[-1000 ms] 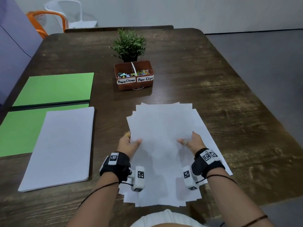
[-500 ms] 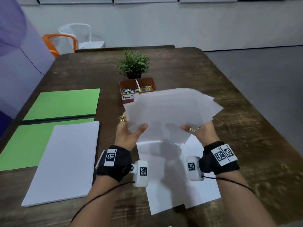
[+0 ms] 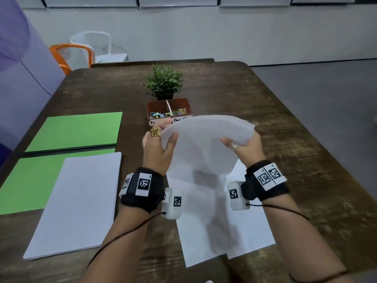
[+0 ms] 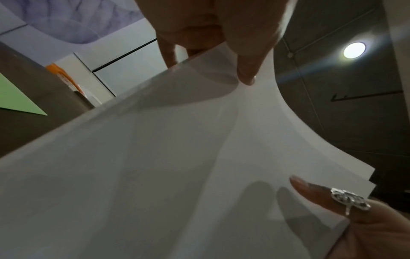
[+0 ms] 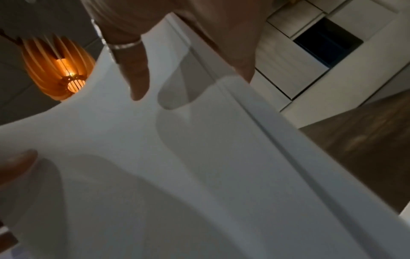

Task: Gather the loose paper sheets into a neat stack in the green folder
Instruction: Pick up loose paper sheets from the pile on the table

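Above the table's middle, lifted clear of the wood, I have a bundle of loose sheets (image 3: 206,144) pinched at both sides. My left hand (image 3: 158,149) grips the bundle's 9 o'clock edge, thumb on the near face and fingers curled behind; my right hand (image 3: 243,147) grips the 3 o'clock edge the same way. The wrist views show thumbs pressing the paper and the edges stepped, not yet flush.

Step in hand, as I judge it: squaring a picked-up batch before moving it. A few more sheets (image 3: 220,225) lie flat on the table (image 3: 295,180) beneath, at 6 o'clock of the bundle.

The bundle bows upward, its far edge arched toward 12 o'clock, its face tilted toward me. Long axis probably runs 9 to 3 between my hands, though the curl makes that hard to confirm.

Next move likely calls for tapping the edges even, then carrying toward 9 o'clock, where the open green folder (image 3: 26,180) bears a neat white stack (image 3: 81,201). Plant (image 3: 164,82) and clip tray (image 3: 169,110) sit just beyond at 12 o'clock.
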Demonstrator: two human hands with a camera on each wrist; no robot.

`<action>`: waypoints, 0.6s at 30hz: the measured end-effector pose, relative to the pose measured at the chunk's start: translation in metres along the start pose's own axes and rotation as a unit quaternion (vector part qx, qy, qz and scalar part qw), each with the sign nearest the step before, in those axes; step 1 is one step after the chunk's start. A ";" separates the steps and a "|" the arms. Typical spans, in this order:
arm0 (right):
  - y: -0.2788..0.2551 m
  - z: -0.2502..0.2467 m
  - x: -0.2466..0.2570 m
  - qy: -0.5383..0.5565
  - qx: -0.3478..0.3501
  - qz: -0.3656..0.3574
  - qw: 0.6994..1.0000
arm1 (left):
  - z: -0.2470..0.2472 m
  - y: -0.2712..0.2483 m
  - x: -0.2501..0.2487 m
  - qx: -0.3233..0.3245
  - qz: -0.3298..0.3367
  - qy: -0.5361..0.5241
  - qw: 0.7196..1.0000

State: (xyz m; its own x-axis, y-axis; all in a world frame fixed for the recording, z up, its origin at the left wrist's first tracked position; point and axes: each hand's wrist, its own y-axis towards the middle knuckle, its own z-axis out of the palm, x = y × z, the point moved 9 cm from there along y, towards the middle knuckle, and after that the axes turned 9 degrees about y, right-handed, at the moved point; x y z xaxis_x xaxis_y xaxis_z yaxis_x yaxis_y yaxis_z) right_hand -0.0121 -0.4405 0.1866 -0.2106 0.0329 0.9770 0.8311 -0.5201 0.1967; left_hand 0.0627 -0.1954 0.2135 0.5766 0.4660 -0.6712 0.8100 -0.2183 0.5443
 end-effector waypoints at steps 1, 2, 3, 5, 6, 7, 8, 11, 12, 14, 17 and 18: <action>0.001 0.000 -0.003 -0.002 -0.005 0.003 1.000 | 0.002 0.001 -0.002 0.002 -0.003 -0.035 0.999; 0.003 0.002 -0.004 0.006 -0.012 0.006 1.000 | 0.002 0.003 -0.004 -0.001 -0.008 -0.060 0.998; 0.005 0.004 -0.003 0.015 -0.020 0.006 1.000 | 0.002 0.006 -0.004 -0.009 -0.014 -0.080 0.997; 0.010 0.005 -0.001 0.035 -0.032 0.006 0.999 | 0.002 0.011 0.001 -0.020 -0.039 -0.115 0.992; 0.012 0.004 -0.001 0.041 -0.032 0.010 0.999 | 0.003 0.012 0.007 -0.020 -0.058 -0.135 0.989; 0.014 0.003 -0.003 0.042 -0.026 0.016 0.999 | 0.006 0.011 0.015 -0.013 -0.082 -0.150 0.985; 0.015 0.002 -0.007 0.039 -0.019 0.023 0.999 | 0.011 0.008 0.024 0.000 -0.107 -0.165 0.980; 0.017 0.003 -0.024 0.036 -0.007 0.051 0.998 | 0.021 0.001 0.041 0.026 -0.210 -0.130 0.969; 0.018 0.006 -0.027 0.042 -0.009 0.054 0.998 | 0.022 0.001 0.042 0.015 -0.220 -0.107 0.969; 0.020 0.009 -0.024 0.063 -0.021 0.051 0.996 | 0.015 0.006 0.026 -0.025 -0.184 -0.106 0.977; 0.024 0.008 -0.010 0.148 -0.010 0.033 0.988 | -0.003 0.014 0.008 -0.084 -0.128 -0.135 0.979; 0.024 0.008 -0.009 0.180 0.008 0.033 0.983 | -0.004 0.013 0.009 -0.085 -0.127 -0.148 0.977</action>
State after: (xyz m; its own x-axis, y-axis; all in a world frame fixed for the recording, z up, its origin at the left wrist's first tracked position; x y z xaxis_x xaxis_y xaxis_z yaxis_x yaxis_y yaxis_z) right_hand 0.0136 -0.4468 0.1829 -0.3218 -0.3068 0.8957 0.8565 -0.4975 0.1373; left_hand 0.0779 -0.1902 0.2163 0.3851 0.2135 -0.8979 0.9161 0.0296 0.3999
